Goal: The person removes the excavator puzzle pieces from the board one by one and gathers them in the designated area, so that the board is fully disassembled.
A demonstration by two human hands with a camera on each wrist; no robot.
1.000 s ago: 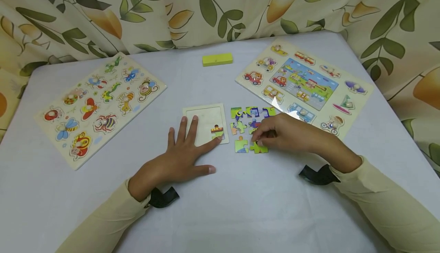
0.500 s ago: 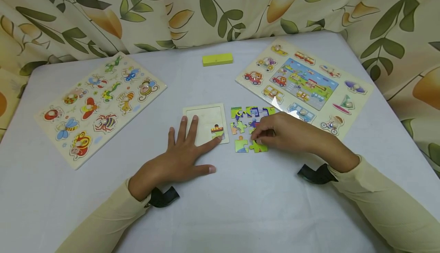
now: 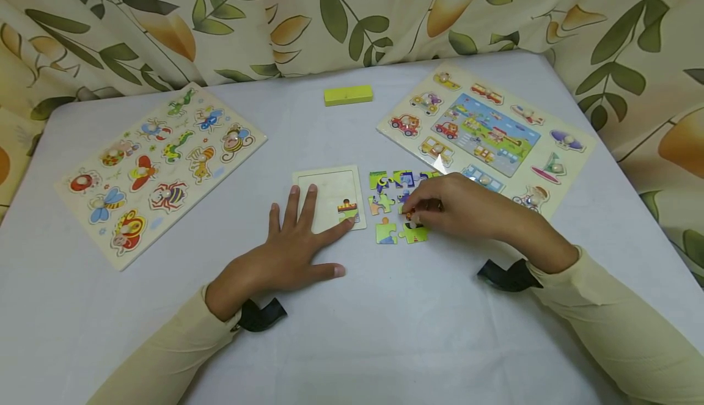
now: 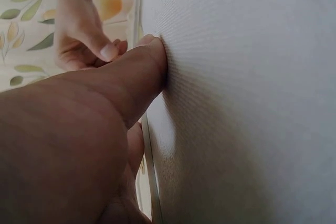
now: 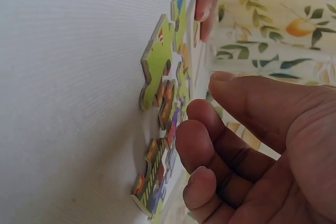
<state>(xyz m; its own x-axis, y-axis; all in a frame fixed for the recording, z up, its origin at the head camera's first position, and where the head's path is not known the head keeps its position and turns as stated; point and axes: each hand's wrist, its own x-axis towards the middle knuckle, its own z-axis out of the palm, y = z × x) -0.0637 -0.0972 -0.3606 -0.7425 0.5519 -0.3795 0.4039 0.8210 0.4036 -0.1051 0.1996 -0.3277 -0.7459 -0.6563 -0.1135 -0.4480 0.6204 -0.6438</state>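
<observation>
In the head view my left hand [image 3: 291, 249] lies with fingers spread, several over the square wooden puzzle tray [image 3: 326, 176]. Its index fingertip rests at a jigsaw piece [image 3: 347, 207] in the tray's lower right corner. My right hand [image 3: 448, 206] hovers over the right side of a group of loose jigsaw pieces [image 3: 380, 204], hiding some of them. In the right wrist view its fingers are loosely curled, with the thumb apart from them and nothing visible between. Beneath it, a green piece [image 5: 156, 59] and an orange-brown piece [image 5: 167, 104] lie on the cloth.
An insect peg puzzle board [image 3: 214, 176] lies at the left, and a vehicle peg puzzle board [image 3: 407, 139] at the right, close behind my right hand. A yellow-green block [image 3: 348, 95] sits at the back. A white cloth [image 3: 374, 332] covers the table, with a floral curtain [image 3: 308, 20] behind.
My right hand has shifted slightly up and away over the loose pieces, and a reddish-brown piece now shows at its fingertips. The left hand has stayed in place.
</observation>
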